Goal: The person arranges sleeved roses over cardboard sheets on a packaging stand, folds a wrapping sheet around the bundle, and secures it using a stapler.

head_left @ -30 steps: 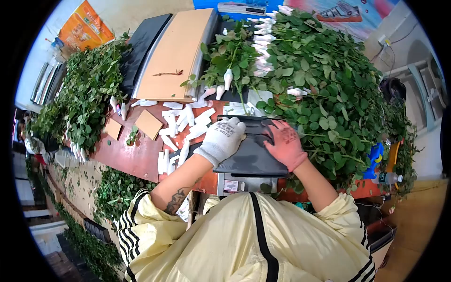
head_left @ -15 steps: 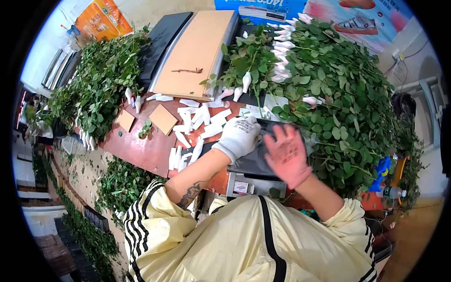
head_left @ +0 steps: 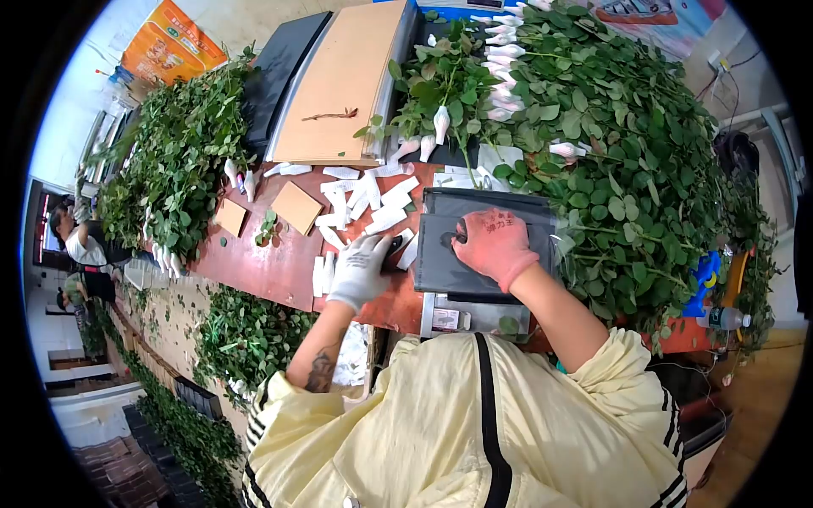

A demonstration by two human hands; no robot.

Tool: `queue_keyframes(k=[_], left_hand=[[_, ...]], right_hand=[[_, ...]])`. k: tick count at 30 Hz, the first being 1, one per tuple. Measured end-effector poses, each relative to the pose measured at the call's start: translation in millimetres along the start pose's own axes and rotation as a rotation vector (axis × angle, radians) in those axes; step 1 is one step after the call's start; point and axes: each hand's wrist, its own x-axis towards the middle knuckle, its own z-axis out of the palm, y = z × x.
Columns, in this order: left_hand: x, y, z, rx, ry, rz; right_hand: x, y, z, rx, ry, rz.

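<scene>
My left hand (head_left: 362, 269), in a white-grey glove, is curled on the red table beside the loose white foam sleeves (head_left: 385, 220). A small black object (head_left: 395, 245) shows at its fingertips; its kind is unclear. My right hand (head_left: 495, 247), in a red glove, rests closed on the flat black board (head_left: 440, 269). Something dark shows by its thumb, but the fingers hide what it is. Several white-sleeved rose buds (head_left: 503, 76) line the left edge of the leafy stems (head_left: 618, 203) at the right. One sleeved bud (head_left: 441, 124) stands beyond the board.
Cardboard sheets (head_left: 343, 76) lie at the back, with a twig on them. More leafy stems (head_left: 182, 152) are piled at the left. Two small cardboard squares (head_left: 296, 208) lie on the table. A water bottle (head_left: 727, 319) is at the right. Other people (head_left: 85, 250) are at far left.
My left hand has moved left off the black board to the table. My right hand has come down and left onto the board, its spread fingers now closed. The view has shifted slightly.
</scene>
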Motion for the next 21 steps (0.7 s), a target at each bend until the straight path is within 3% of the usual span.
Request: queue_keyframes(k=[3, 4, 6, 7, 9, 10, 13, 14, 15, 16, 17, 18, 19, 20, 21], left_hand=[[28, 15, -8, 0.107, -0.256, -0.112], [29, 15, -12, 0.101, -0.240, -0.114], [26, 8, -19, 0.395, -0.276, 0.192], [14, -3, -17, 0.440, -0.065, 0.423], [-1, -26, -9, 0.498, -0.118, 0.496], [-12, -39, -1, 0.480, -0.043, 0.490], [-19, -52, -10, 0.315, 0.039, 0.241], [-16, -34, -12, 0.056, 0.074, -0.149], [-14, -53, -3, -0.124, 0.207, -0.111], [-6, -50, -20, -0.149, 0.055, -0.230], [0, -45, -37, -0.154, -0.101, -0.348], [0, -38, -37, -0.105, -0.096, -0.424], [2, -34, -32, 0.004, 0.064, -0.462], [20, -48, -14, 0.049, -0.087, -0.454], [40, -40, -3, 0.021, -0.095, -0.534]], right_hand=[[1, 3, 2, -0.027, 0.088, -0.013], [2, 3, 1, -0.009, 0.065, -0.016], [3, 3, -2, 0.006, 0.052, -0.021], [0, 1, -2, 0.019, 0.034, -0.004], [-5, -2, -2, 0.040, 0.014, 0.009], [-7, -2, -5, 0.050, -0.007, 0.014], [-21, 11, -1, 0.046, 0.063, 0.009], [-11, 5, 3, 0.049, 0.165, -0.047], [-1, 4, 10, 0.054, 0.248, -0.108], [1, 8, 23, 0.012, 0.359, -0.127], [3, 7, 20, -0.006, 0.306, -0.108], [7, 6, 20, -0.025, 0.252, -0.089], [12, 6, 19, -0.045, 0.198, -0.071], [12, 14, 17, -0.019, 0.153, -0.014], [17, 20, 13, 0.003, 0.109, 0.044]])
